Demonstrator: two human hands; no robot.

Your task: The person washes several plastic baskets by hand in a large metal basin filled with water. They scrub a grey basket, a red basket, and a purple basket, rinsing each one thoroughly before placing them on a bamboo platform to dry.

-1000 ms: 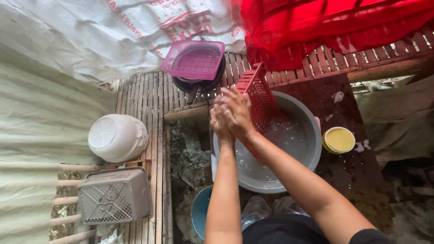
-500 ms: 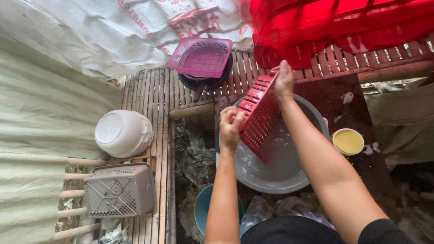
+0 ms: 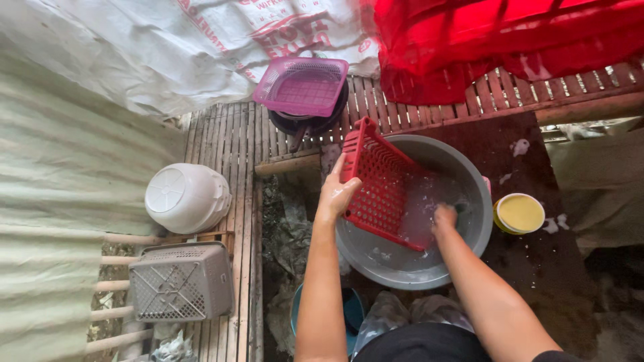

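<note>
Left hand (image 3: 335, 194) clamps the red basket (image 3: 384, 181), tilted in the grey basin (image 3: 469, 248).
Right hand (image 3: 444, 216) is balled up in suds inside that basin; wash looks midway, purple basket (image 3: 302, 86) beyond the basin, grey basket (image 3: 180, 281) left.

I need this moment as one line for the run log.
left hand: holds red basket tilted in grey basin | right hand: in the soapy water | nearby: yellow tub

Outdoor washing spot, bamboo slats (image 3: 231, 144), basin (image 3: 402, 265)
</note>
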